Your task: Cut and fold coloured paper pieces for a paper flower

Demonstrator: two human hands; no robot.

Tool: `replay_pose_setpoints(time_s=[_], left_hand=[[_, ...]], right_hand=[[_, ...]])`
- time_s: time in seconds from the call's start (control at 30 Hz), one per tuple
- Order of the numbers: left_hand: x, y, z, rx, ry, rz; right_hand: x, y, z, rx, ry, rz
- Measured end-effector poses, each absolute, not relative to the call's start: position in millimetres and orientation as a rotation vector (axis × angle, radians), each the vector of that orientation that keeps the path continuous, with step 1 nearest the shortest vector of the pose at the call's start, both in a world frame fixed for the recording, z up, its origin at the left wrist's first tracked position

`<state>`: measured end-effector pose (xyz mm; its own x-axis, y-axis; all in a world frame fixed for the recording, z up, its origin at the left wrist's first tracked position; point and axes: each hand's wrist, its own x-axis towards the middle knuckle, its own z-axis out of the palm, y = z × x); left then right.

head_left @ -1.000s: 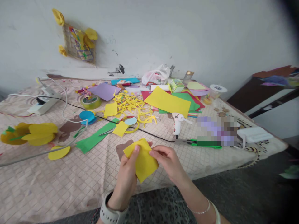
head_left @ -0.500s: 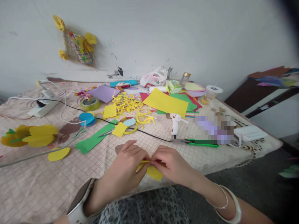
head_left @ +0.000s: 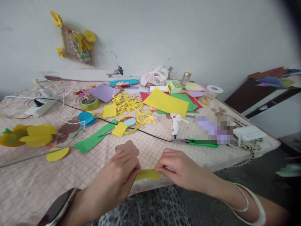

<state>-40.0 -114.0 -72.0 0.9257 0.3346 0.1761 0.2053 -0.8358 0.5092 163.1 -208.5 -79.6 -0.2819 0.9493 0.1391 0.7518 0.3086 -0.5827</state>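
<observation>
A strip of yellow paper (head_left: 148,174) stretches between my two hands at the table's near edge. My left hand (head_left: 119,174) pinches its left end between thumb and fingers. At the right end, my right hand (head_left: 177,166) grips the top edge in a pinch. The fingertips hide both ends, so I cannot tell whether the paper is folded there. Beyond the hands lie a white glue gun (head_left: 175,124), green-handled pliers (head_left: 199,143), and scissors with yellow handles (head_left: 131,129) partly under a small yellow paper piece (head_left: 119,129).
Yellow scraps (head_left: 128,105) and coloured sheets (head_left: 166,102) cover the table's middle and back. A black cord (head_left: 148,134) crosses to the glue gun. On the left are a power strip (head_left: 41,106), clear tape (head_left: 89,103), blue discs (head_left: 86,118) and yellow paper petals (head_left: 39,135).
My hands have moved apart from each other, left hand leftward and right hand slightly rightward. The yellow paper between them now shows as a wider, straighter strip.
</observation>
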Motion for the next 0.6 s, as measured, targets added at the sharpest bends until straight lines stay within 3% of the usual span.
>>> replay_pose_setpoints(time_s=[0.17,0.37,0.6], left_hand=[[-61,-110,-79,2.569,0.409,0.335],[-67,-101,-83,2.666,0.555,0.615],[-18,-153,-80,2.724,0.232,0.333]], right_hand=[[175,-227,-81,-1.470,-2.162,0.510],[190,-237,-86,-1.677,-2.156,0.380],[158,-230,-78,-1.397,-2.466,0.235]])
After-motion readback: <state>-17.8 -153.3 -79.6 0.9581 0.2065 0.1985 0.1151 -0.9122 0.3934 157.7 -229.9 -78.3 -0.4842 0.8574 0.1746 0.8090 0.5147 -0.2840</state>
